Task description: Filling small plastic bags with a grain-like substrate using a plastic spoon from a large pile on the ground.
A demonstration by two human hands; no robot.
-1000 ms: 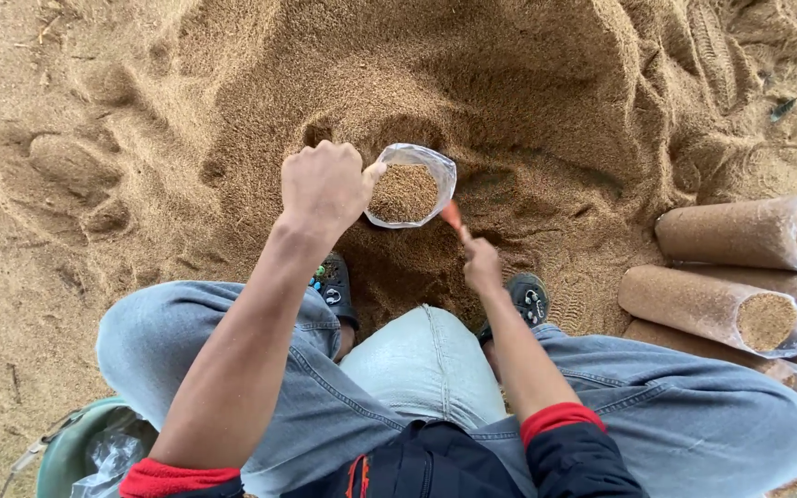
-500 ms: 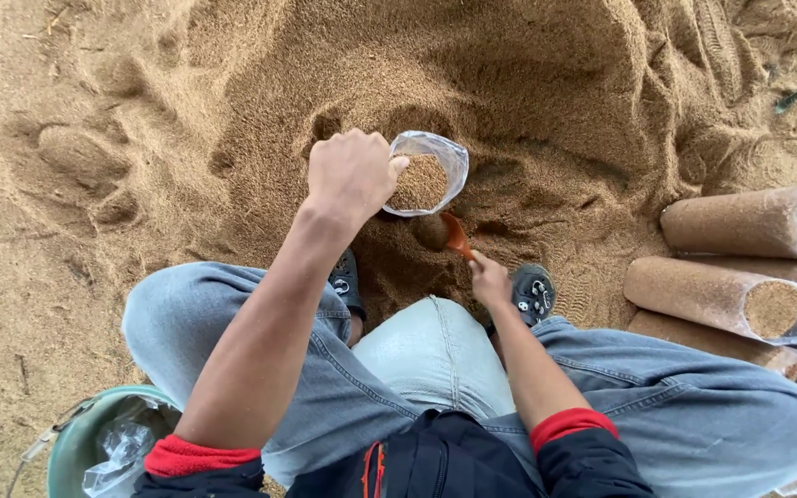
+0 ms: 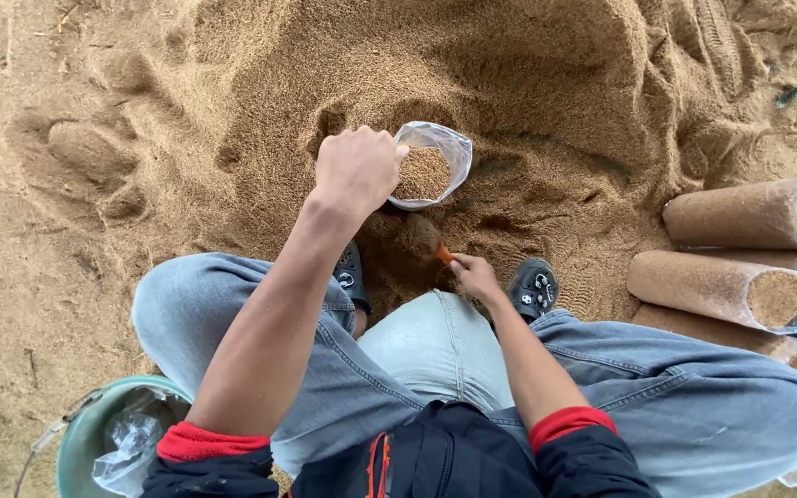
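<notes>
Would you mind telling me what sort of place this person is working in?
Probably a bag-filling spot at a farm or mushroom-growing yard: a big sawdust pile on bare ground, packed clear bags stacked alongside, and the left hand holding an open bag.

Left hand (image 3: pixel 357 171): arm stretched forward, fingers curled into a closed grip, knuckles up.
Right hand (image 3: pixel 475 277): arm bent, held low between the knees, fingers pinched shut.

Around the sawdust heap (image 3: pixel 509 83)

To the right of the heap we see filled clear bags (image 3: pixel 749 214) lying on their sides in a stack, open ends showing the same tan fill. Well below and left of the heap sits a green bucket (image 3: pixel 85 433) holding crumpled clear plastic (image 3: pixel 131 443).
</notes>
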